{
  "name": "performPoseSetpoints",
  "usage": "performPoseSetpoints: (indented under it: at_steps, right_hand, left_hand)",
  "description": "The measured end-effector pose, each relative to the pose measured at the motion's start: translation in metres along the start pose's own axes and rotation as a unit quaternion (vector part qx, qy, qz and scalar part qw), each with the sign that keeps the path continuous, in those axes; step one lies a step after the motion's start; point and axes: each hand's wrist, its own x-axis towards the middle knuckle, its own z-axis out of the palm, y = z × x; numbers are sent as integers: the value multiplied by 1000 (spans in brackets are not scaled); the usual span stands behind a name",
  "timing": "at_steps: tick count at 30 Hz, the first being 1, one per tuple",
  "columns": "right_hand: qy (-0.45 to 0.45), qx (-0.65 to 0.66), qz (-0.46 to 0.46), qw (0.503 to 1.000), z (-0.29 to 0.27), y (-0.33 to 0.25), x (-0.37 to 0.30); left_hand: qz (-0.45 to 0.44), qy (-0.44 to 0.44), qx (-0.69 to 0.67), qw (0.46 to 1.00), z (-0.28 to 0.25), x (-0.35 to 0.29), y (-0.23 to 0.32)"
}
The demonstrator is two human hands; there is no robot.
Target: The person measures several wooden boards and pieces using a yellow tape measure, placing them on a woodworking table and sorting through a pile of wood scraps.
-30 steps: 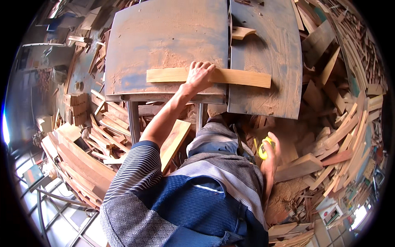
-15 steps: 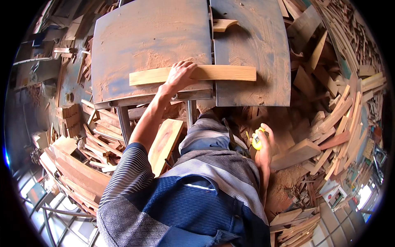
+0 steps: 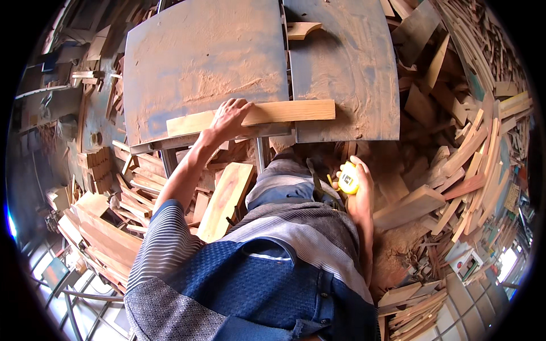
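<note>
A long pale wooden board (image 3: 293, 111) lies across the near edge of a sawdust-covered metal table (image 3: 199, 51), slightly angled, its right end nearer the far side. My left hand (image 3: 230, 116) is closed over the board left of its middle, fingers across the top and far edge. Down by my right hip, my right hand (image 3: 364, 181) grips a yellow tape measure (image 3: 348, 178). A short bit of the tape's end sticks out on its left side. The board and the tape measure are well apart.
A narrow slot (image 3: 287, 62) divides the table, with a small curved offcut (image 3: 303, 30) beside it. Below the table's left part leans a wide plank (image 3: 226, 199). Stacked boards (image 3: 108, 244) lie at left, and heaps of scrap wood (image 3: 469, 165) crowd the right.
My left hand has drawn the board toward me and to the left, tilting it slightly. My right hand has risen a little and turned, showing more of the tape measure's face.
</note>
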Motion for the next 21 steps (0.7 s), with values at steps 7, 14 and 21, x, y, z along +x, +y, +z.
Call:
performPoseSetpoints:
  at_steps: [7, 14, 21]
  right_hand:
    - [-66, -175, 13, 982, 36, -18, 5]
    - [-90, -338, -23, 937, 39, -14, 10]
    - [-169, -461, -118, 863, 64, -26, 8]
  left_hand:
    - [-22, 28, -5, 999, 16, -2, -9]
    - [-60, 22, -5, 998, 14, 1, 12]
    - [-46, -161, -514, 842, 11, 9, 123]
